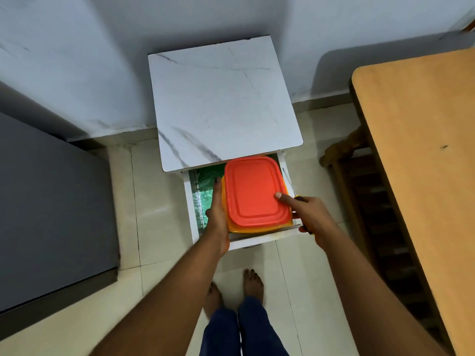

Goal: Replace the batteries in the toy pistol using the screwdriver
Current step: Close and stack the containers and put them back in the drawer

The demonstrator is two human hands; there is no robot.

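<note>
Two hands (pixel 218 214) (pixel 312 214) hold one red-lidded box (pixel 254 187); right grips one screwdriver (pixel 299 198).

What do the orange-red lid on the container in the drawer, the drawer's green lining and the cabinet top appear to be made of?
Orange-red lid: looks like moulded plastic, smooth and slightly glossy, with a raised rim line and rounded corners.
Green lining: probably thin plastic film or foil; it wrinkles and glints.
Cabinet top: likely board under a marble-print laminate; white with grey veins, matte, with a thin edge. Real stone cannot be ruled out.
</note>
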